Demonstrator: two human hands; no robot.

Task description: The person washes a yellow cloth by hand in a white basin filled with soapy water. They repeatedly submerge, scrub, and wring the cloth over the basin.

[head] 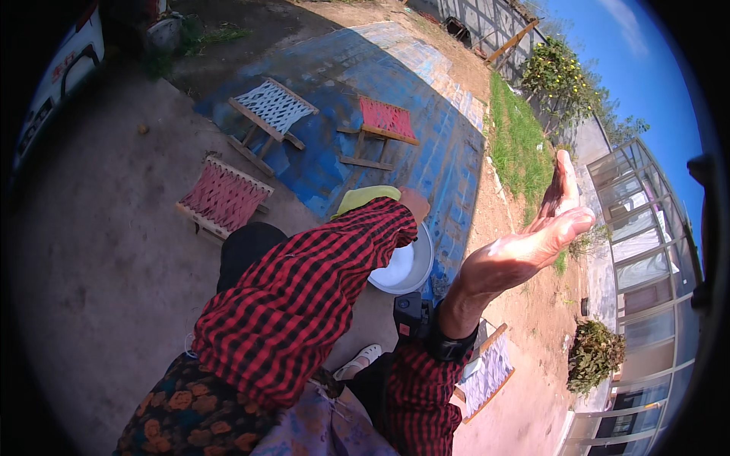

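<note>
My left hand (414, 206) is closed on one end of a yellow-green cloth (365, 196), just beyond the rim of a basin (428, 265). White, sudsy-looking liquid (396, 267) lies in the basin, partly hidden by my left sleeve. Raised in sunlight to the right of the basin, my right hand (522, 245) has its fingers apart and holds nothing. Beyond the cloth stand a folding stool with a white woven seat (275, 105) and one with a red woven seat (386, 117). A third stool, with a dark pink woven seat (225, 194), is at the left.
A stool with a pale purple woven seat (487, 370) is at lower right, behind my right arm. Worn blue sheeting (331, 80) covers part of the ground. Grass (516, 137), a bush (596, 356) and a glazed house front (650, 273) line the right; a white vehicle (60, 80) is upper left.
</note>
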